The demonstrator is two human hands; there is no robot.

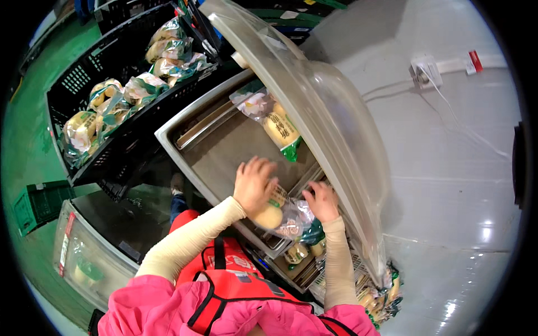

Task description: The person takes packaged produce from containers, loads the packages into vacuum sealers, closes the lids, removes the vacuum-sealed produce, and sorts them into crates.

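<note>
My left hand (pixel 255 183) is open over the bed of what looks like a chamber vacuum sealer (pixel 221 154), its fingers slightly bent and blurred. Beneath its wrist and palm lies a clear bag of pale yellow, rounded food (pixel 268 216), partly hidden. My right hand (pixel 321 201), fingers apart, is beside that bag's loose, green-printed end, close to the near metal bar. Whether either hand touches the bag, I cannot tell. A similar bag (pixel 281 130) lies at the far side of the bed. The sealer's clear domed lid (pixel 330 106) stands raised.
At the left, a black crate (pixel 73 112) holds several bags of the same kind. More bags (pixel 386 294) are heaped in a basket at lower right. A second clear lid (pixel 92 252) is at lower left, near a green crate (pixel 42 204). A power socket (pixel 426 71) is on the pale wall.
</note>
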